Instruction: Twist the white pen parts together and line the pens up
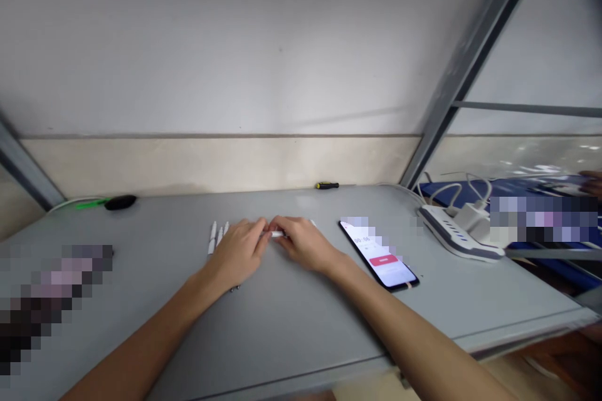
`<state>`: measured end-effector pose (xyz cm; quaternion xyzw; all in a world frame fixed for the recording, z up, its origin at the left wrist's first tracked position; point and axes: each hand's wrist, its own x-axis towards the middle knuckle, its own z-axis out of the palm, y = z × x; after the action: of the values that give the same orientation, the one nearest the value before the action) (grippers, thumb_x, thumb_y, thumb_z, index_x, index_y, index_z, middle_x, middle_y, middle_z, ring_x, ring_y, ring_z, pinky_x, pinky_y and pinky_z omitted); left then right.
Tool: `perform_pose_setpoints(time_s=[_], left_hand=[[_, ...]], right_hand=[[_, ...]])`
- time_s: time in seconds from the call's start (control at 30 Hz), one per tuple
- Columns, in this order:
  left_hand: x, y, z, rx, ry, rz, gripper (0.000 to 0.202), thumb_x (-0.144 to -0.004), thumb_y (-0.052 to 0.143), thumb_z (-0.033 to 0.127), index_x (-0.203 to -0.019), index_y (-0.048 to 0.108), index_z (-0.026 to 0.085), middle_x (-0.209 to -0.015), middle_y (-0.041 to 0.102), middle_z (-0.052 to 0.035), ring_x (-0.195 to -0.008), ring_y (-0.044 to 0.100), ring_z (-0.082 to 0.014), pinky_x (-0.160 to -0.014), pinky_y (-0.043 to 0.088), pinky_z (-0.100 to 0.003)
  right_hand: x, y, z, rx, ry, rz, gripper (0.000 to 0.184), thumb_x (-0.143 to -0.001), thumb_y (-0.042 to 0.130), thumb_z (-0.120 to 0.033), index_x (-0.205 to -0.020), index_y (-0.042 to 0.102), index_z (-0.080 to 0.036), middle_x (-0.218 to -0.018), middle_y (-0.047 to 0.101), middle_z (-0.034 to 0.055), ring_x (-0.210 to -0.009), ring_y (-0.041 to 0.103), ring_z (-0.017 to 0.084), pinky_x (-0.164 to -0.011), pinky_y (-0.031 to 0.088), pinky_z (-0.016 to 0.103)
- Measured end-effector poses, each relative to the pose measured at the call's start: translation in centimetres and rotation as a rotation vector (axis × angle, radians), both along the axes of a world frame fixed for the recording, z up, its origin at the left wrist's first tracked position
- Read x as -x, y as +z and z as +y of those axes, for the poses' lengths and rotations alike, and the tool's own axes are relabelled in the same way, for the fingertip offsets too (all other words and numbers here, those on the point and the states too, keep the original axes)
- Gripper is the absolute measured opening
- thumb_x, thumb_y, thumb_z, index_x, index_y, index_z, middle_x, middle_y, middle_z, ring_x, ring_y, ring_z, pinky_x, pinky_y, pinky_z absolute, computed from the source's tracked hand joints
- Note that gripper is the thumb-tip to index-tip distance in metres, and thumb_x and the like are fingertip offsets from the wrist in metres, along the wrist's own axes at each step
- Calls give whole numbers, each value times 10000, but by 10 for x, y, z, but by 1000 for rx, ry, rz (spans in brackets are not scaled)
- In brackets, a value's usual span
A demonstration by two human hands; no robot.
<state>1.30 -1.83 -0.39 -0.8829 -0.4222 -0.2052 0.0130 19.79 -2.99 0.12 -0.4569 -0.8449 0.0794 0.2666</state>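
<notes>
Over the middle of the grey desk, my left hand and my right hand meet with fingertips pinched. Between them lies a slim white pen-like stick, partly hidden by the fingers. Both hands appear to grip it, one toward each end. Several similar white pen-like sticks lie side by side just left of my left hand. Small dark bits rest on the desk below my left wrist. Beyond my right hand, a small white piece shows in part.
A lit phone lies right of my right hand. Farther right stands a white power strip with plugs and cables. A yellow-black screwdriver lies by the wall. At back left are a black object and a green strip.
</notes>
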Motion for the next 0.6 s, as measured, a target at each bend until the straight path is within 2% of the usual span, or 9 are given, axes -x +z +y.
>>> perform_pose_setpoints(time_s=[0.1, 0.23, 0.4, 0.5, 0.6], left_hand=[[2, 2, 1, 36, -39, -16, 171, -956, 330, 286, -941, 481, 206, -893, 594, -46, -857, 550, -207, -727, 388, -318], [4, 4, 2, 22, -18, 42, 226, -960, 281, 245, -876, 486, 202, -816, 581, -39, -782, 530, -202, -681, 371, -315], [5, -2, 6, 43, -5, 65, 313, -959, 257, 229, -785, 515, 200, -749, 554, -39, -787, 519, -205, -695, 374, -319], [4, -5, 5, 103, 16, -24, 295, -967, 260, 267, -857, 526, 204, -799, 560, -40, -787, 540, -194, -716, 398, -317], [3, -5, 3, 134, -36, -113, 262, -968, 288, 315, -959, 533, 223, -870, 590, -38, -850, 554, -200, -759, 418, -327]], right_hand=[[0, 0, 0, -23, -3, 34, 178, -893, 494, -164, -1034, 595, -206, -1003, 669, 46, -841, 591, 165, -710, 390, 253], [2, 2, 1, -37, 12, 0, 191, -931, 468, -241, -980, 641, -175, -926, 668, 78, -844, 574, 175, -732, 393, 271], [1, 2, 1, -53, 8, -6, 147, -876, 513, -135, -957, 631, -169, -922, 656, 70, -846, 555, 172, -737, 391, 271], [0, 0, 3, -71, -10, 30, 181, -804, 545, -57, -926, 603, -178, -905, 637, 50, -820, 542, 161, -717, 386, 258], [-3, -1, 6, -90, 4, 57, 207, -782, 543, -28, -908, 593, -185, -902, 629, 40, -814, 538, 155, -720, 384, 254]])
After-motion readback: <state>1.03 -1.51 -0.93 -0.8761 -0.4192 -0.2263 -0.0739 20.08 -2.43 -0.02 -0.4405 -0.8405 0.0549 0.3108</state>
